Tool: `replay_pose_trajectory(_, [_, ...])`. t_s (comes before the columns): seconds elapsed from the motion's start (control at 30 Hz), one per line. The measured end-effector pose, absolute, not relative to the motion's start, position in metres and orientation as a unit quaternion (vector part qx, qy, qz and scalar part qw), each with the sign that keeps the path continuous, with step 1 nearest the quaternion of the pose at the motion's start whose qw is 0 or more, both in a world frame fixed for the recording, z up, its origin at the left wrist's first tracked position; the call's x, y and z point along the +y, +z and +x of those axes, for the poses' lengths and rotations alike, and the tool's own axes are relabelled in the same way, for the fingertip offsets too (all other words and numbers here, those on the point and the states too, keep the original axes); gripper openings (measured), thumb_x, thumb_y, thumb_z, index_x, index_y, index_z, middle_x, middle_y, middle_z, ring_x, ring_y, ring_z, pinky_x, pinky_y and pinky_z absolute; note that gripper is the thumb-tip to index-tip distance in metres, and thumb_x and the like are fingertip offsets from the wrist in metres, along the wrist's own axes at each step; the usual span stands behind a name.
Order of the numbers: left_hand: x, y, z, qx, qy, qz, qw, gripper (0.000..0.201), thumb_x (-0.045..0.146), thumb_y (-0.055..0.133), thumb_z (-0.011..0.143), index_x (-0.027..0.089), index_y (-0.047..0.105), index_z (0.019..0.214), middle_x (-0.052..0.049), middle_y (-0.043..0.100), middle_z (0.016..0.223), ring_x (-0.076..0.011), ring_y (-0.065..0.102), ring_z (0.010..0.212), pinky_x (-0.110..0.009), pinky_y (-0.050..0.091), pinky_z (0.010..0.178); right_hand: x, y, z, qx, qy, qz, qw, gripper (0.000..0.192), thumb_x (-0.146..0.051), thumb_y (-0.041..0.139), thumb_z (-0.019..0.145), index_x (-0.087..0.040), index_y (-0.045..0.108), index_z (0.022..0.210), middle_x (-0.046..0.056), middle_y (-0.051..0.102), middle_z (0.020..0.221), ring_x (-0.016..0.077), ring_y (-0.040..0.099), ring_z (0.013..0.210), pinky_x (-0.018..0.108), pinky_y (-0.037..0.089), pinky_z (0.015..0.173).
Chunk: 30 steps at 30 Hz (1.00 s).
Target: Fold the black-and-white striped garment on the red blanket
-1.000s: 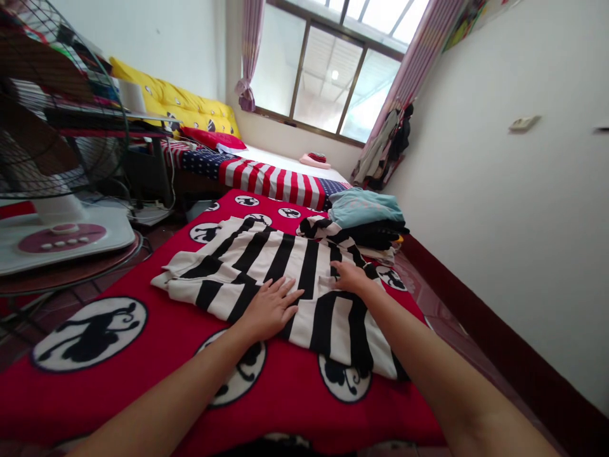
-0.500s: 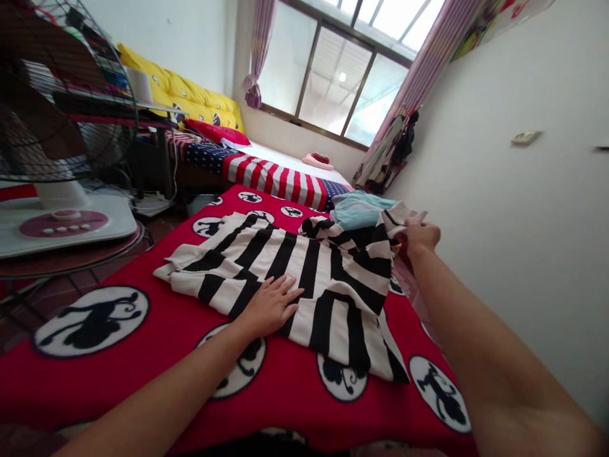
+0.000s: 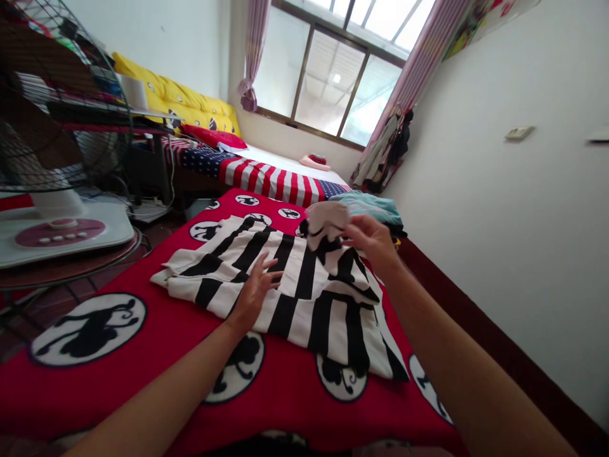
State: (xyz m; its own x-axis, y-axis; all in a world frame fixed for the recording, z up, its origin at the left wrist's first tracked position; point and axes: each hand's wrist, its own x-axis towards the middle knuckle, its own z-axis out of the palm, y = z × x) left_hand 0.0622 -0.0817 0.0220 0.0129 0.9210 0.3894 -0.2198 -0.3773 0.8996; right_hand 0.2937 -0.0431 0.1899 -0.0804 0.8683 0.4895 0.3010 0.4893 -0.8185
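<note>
Striped garment (image 3: 285, 285), spread at frame centre on the red blanket (image 3: 143, 355), is pinned flat by the left hand (image 3: 254, 289), fingers spread, while one bunched end is pinched and lifted by the right hand (image 3: 373, 244), folded clothes (image 3: 375, 212) just behind.

Both bare forearms reach forward from the lower edge. The left hand (image 3: 252, 289) is raised slightly at the wrist, fingers (image 3: 266, 263) spread and pointing ahead, palm down. The right hand (image 3: 373, 244) is lifted higher and farther out, its fingers (image 3: 354, 230) curled and pinched together toward the left
</note>
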Motion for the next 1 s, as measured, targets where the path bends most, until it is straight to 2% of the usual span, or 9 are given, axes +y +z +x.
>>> replay_pose_trajectory(0.1, [-0.08, 0.03, 0.053, 0.301, 0.703, 0.355, 0.537, 0.068, 0.067, 0.036, 0.089, 0.026, 0.034, 0.143, -0.011, 0.057, 0.13, -0.0248, 0.06, 0.112, -0.04, 0.052, 0.092, -0.066, 0.167, 0.288, -0.787, 0.22, -0.447, 0.364, 0.03, -0.031, 0.07, 0.075, -0.022, 0.065, 0.104, 0.003, 0.068, 0.101, 0.0184, 0.066, 0.091, 0.031, 0.055, 0.076])
replay_pose_trajectory(0.17, [-0.076, 0.032, 0.045, 0.332, 0.712, 0.298, 0.541, 0.069, 0.067, 0.044, 0.085, 0.024, 0.04, 0.139, -0.011, 0.062, 0.123, -0.0244, 0.061, 0.111, -0.039, 0.049, 0.095, -0.071, 0.147, 0.302, -0.81, 0.159, -0.479, 0.299, 0.032, -0.023, 0.07, 0.073, -0.023, 0.066, 0.104, 0.004, 0.066, 0.109, 0.0204, 0.064, 0.1, 0.035, 0.052, 0.084])
replay_pose_trajectory(0.33, [-0.064, 0.02, 0.029, 0.497, 0.632, 0.426, 0.415, 0.079, 0.041, 0.076, 0.066, 0.02, 0.044, 0.135, -0.013, 0.06, 0.127, -0.0279, 0.057, 0.116, -0.043, 0.043, 0.102, -0.068, 0.096, 0.363, -0.806, 0.095, -0.565, 0.151, 0.06, 0.0, 0.062, 0.057, -0.019, 0.062, 0.114, 0.01, 0.059, 0.124, 0.0243, 0.056, 0.115, 0.038, 0.045, 0.098])
replay_pose_trajectory(0.43, [-0.061, 0.016, 0.026, 0.565, 0.549, 0.531, 0.314, 0.069, 0.033, 0.076, 0.063, 0.02, 0.053, 0.126, -0.012, 0.058, 0.13, -0.0303, 0.052, 0.122, -0.046, 0.036, 0.107, -0.071, 0.073, 0.387, -0.769, 0.048, -0.616, 0.162, 0.056, 0.001, 0.053, 0.06, -0.017, 0.063, 0.112, 0.01, 0.061, 0.12, 0.0229, 0.059, 0.11, 0.036, 0.047, 0.093])
replay_pose_trajectory(0.5, [-0.059, 0.022, 0.024, 0.554, 0.524, 0.57, 0.306, 0.061, 0.031, 0.074, 0.065, 0.021, 0.057, 0.123, -0.01, 0.058, 0.129, -0.0294, 0.052, 0.122, -0.046, 0.035, 0.108, -0.076, 0.064, 0.394, -0.762, 0.035, -0.618, 0.192, 0.045, -0.003, 0.051, 0.066, -0.019, 0.065, 0.106, 0.008, 0.064, 0.11, 0.0212, 0.062, 0.101, 0.034, 0.049, 0.086])
replay_pose_trajectory(0.67, [-0.04, 0.067, 0.02, 0.477, 0.577, 0.522, 0.408, 0.065, 0.035, 0.075, 0.064, 0.018, 0.057, 0.124, -0.01, 0.064, 0.115, -0.0256, 0.062, 0.103, -0.041, 0.047, 0.094, -0.084, 0.066, 0.396, -0.732, -0.006, -0.615, 0.294, 0.022, -0.02, 0.049, 0.08, -0.023, 0.067, 0.092, 0.004, 0.064, 0.094, 0.0192, 0.062, 0.081, 0.033, 0.051, 0.073])
replay_pose_trajectory(0.83, [-0.009, 0.122, 0.04, 0.39, 0.632, 0.471, 0.476, 0.068, 0.026, 0.077, 0.057, 0.014, 0.057, 0.121, -0.004, 0.066, 0.087, -0.0164, 0.063, 0.074, -0.032, 0.054, 0.073, -0.098, 0.071, 0.371, -0.719, -0.14, -0.579, 0.357, 0.018, -0.023, 0.05, 0.085, -0.022, 0.063, 0.098, 0.009, 0.06, 0.104, 0.025, 0.058, 0.1, 0.04, 0.048, 0.088])
replay_pose_trajectory(0.9, [-0.001, 0.138, 0.054, 0.372, 0.637, 0.491, 0.463, 0.064, 0.025, 0.077, 0.059, 0.014, 0.058, 0.119, -0.004, 0.065, 0.086, -0.016, 0.063, 0.074, -0.032, 0.054, 0.074, -0.11, 0.069, 0.352, -0.777, -0.127, -0.515, 0.339, 0.017, -0.023, 0.047, 0.088, -0.023, 0.063, 0.096, 0.01, 0.061, 0.101, 0.0232, 0.059, 0.099, 0.038, 0.048, 0.089])
replay_pose_trajectory(1.0, [0.005, 0.158, 0.073, 0.344, 0.643, 0.525, 0.439, 0.058, 0.021, 0.075, 0.063, 0.014, 0.059, 0.118, -0.006, 0.065, 0.093, -0.017, 0.064, 0.081, -0.034, 0.054, 0.08, -0.121, 0.062, 0.328, -0.886, -0.044, -0.41, 0.212, 0.021, -0.022, 0.044, 0.092, -0.024, 0.065, 0.096, 0.007, 0.065, 0.096, 0.0198, 0.062, 0.091, 0.034, 0.049, 0.085])
